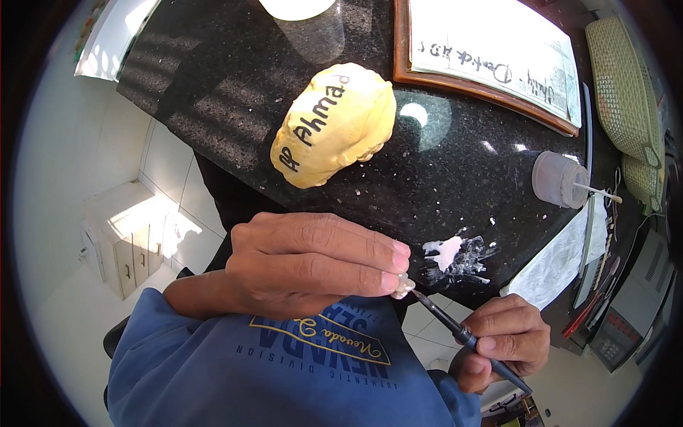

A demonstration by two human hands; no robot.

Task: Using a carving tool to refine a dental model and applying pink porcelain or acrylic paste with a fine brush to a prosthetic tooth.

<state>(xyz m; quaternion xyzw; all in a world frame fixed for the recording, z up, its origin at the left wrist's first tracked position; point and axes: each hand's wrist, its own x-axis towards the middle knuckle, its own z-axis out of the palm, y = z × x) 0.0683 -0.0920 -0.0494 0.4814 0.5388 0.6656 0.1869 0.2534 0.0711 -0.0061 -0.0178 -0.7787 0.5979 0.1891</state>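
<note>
My left hand [316, 263] pinches a small, off-white, tooth-shaped piece [403, 286] between its fingertips, just past the near edge of the black counter. In my right hand [506, 340] is a slim black pen-like tool [455, 329], gripped about its middle. Its dark pointed tip meets the piece, or sits right beside it; I cannot tell if it is a brush. On the counter beyond my fingers lies a puddle of white paste [445, 251] with smears around it. My left fingers hide much of the piece.
A yellow plaster-like lump [334, 124] with black handwriting lies on the speckled black counter [213, 85]. Behind it is a wood-framed board with paper [494, 53]. To the right stand a cloudy cup [556, 179] with a stick, a white cloth [551, 267], and a grey device [633, 306].
</note>
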